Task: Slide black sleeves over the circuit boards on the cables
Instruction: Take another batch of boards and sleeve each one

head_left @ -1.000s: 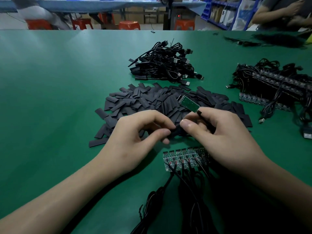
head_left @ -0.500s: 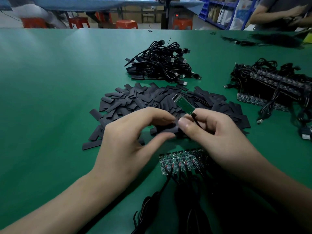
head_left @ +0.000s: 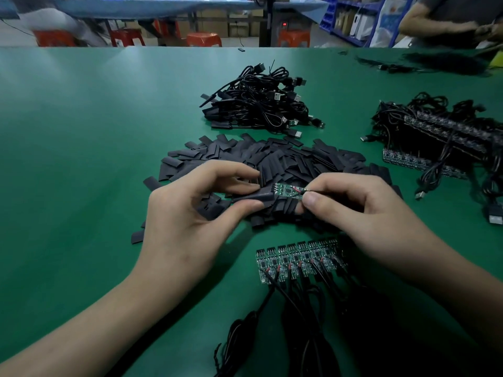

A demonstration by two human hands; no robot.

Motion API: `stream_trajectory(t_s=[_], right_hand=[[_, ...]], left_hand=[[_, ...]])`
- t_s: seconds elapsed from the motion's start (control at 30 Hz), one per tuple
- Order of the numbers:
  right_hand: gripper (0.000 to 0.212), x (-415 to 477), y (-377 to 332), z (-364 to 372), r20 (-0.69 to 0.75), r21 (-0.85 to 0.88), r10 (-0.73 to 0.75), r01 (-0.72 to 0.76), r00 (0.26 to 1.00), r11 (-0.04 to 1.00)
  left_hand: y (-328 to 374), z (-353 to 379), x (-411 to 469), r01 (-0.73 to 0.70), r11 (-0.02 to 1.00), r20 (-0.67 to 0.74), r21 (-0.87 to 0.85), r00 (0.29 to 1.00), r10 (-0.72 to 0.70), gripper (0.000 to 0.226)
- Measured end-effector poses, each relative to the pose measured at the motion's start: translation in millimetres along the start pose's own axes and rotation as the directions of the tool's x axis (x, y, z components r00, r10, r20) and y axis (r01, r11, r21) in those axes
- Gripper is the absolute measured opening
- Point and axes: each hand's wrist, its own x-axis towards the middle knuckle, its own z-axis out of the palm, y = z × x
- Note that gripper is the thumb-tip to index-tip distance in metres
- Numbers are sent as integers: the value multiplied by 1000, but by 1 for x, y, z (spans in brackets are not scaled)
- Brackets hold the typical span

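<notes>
A wide green surface (head_left: pixel 81 131) fills most of the frame. Beyond its far edge, along the top, red plastic stools (head_left: pixel 203 39) stand under a long table with a blue cover (head_left: pixel 163 9), with cardboard boxes (head_left: pixel 239 25) stacked behind them. Blue shelving (head_left: pixel 351 20) sits at upper right, beside another person's forearm (head_left: pixel 435 25). A blurred seated figure (head_left: pixel 49 20) is at upper left.

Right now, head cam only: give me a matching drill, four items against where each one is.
1 black sleeve
2 single circuit board
3 row of circuit boards
4 USB cable heap

A farthest back
B pinched by left hand
C lying nearest the person
D held by right hand

Pairs: 1-B, 2-D, 3-C, 4-A
</notes>
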Motion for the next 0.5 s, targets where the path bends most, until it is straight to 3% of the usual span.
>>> stream_trajectory(t_s=[0.5], right_hand=[[24,-3,1,0,51,-83,-10,14,999,996]], left_hand=[[-9,-5,3,15,1000,95,8,995,-16,32]])
